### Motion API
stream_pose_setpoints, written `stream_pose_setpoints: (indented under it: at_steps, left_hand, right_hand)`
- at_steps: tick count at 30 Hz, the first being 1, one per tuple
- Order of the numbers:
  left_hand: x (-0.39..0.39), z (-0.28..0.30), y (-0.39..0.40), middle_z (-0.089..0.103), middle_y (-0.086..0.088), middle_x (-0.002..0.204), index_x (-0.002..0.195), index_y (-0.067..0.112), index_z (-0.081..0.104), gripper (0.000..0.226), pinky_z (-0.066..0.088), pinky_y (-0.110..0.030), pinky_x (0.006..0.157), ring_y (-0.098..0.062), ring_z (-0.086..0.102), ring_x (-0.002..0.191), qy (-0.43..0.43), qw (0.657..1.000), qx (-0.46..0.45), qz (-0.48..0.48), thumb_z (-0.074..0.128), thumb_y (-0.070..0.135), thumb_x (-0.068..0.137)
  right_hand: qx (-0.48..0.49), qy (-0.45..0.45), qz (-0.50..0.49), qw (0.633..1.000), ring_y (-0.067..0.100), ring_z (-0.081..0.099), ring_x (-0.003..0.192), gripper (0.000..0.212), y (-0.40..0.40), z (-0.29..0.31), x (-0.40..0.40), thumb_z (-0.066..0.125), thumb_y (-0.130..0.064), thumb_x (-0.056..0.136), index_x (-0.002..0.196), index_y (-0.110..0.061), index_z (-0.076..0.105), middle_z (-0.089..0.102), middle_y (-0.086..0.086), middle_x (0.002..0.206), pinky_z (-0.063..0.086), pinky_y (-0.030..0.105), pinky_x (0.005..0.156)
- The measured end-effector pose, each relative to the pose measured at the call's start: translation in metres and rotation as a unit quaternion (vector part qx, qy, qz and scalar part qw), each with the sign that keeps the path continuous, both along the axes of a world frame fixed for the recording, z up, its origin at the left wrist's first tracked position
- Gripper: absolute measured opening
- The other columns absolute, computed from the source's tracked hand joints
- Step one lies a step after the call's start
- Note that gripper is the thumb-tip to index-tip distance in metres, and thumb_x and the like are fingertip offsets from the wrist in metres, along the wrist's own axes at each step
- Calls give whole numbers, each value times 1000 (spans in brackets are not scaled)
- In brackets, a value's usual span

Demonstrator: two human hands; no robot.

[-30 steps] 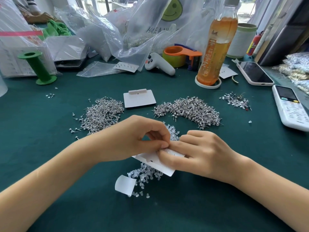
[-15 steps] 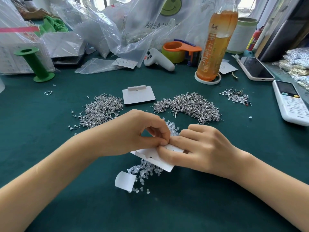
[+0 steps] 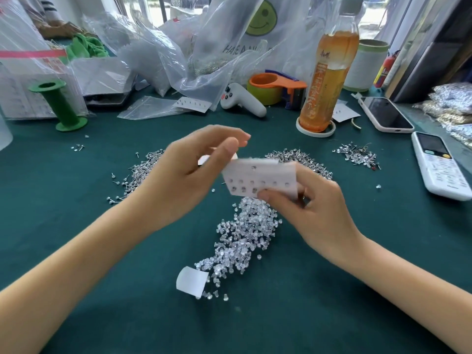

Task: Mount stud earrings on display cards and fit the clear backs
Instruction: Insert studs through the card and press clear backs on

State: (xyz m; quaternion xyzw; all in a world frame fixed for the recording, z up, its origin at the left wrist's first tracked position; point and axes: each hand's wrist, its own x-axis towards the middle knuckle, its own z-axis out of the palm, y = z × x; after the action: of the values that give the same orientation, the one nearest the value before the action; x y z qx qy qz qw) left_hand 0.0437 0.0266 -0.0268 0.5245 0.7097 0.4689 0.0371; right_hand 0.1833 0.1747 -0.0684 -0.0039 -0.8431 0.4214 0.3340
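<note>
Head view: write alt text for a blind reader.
The right hand holds a white display card above a pile of clear backs on a green table; the left hand hovers beside the card, between heaps of stud earrings.

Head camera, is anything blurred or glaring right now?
Head view: the white punched display card and the left hand are motion-smeared; the clear plastic earring backs stay fairly sharp; windows behind blow out white; wide-angle lens bends the edges.

two hands [image 3: 190,175] – one card [image 3: 260,180]; two phones [image 3: 385,114]
</note>
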Motion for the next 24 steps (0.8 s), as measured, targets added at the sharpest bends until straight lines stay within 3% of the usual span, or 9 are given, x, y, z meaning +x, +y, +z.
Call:
stream_pose_setpoints:
  at_steps: [2,5,8,17,20,22,24]
  left_hand:
    - [4,-5,-1,53,16,125,129,28,51,47,38,-18,101,1,48,118,137,990,-26,-3,53,48,86]
    - [8,-17,3,45,6,136,142,18,39,78,33,-26,107,-11,39,127,250,965,-80,2,58,59,78]
    - [8,-21,4,51,-4,132,139,11,44,78,36,-31,104,-19,44,122,264,962,-63,22,60,56,78]
    - [8,-26,5,57,-2,119,132,9,52,75,45,-31,90,-17,54,105,250,964,-92,15,58,58,75]
    - [6,-27,4,59,-4,117,132,7,52,76,47,-31,87,-19,56,103,246,964,-97,20,57,57,75]
    - [6,-28,4,59,-5,118,132,6,52,77,46,-31,88,-21,57,105,247,963,-104,33,56,57,75]
    - [4,-28,2,59,-4,121,133,7,51,76,42,-28,93,-22,54,110,251,960,-118,45,55,57,76]
  right_hand:
    - [-194,-44,19,980,0,57,55,26,1,4,-2,71,-8,82,100,-26,64,69,-14,76,43,11,49]
    - [-263,-75,45,961,0,59,54,24,-2,9,-4,69,-7,81,102,-18,63,69,-15,70,41,8,48]
    - [-325,-97,80,937,-2,58,53,23,-6,10,-5,66,-3,83,103,-12,61,67,-14,67,40,7,48]
    - [-356,-194,89,910,9,44,52,2,-7,6,-9,64,-16,88,88,-17,65,58,0,66,33,12,41]
    - [-332,-213,94,914,10,47,52,13,-5,8,-11,62,-38,82,82,-26,68,60,1,67,32,12,40]
    - [-302,-202,45,931,9,47,47,26,6,11,-13,57,-49,79,82,-25,67,64,0,65,31,11,38]
    - [-241,-165,-45,955,8,43,44,25,22,13,-15,59,-45,87,88,-21,66,71,0,66,33,11,40]
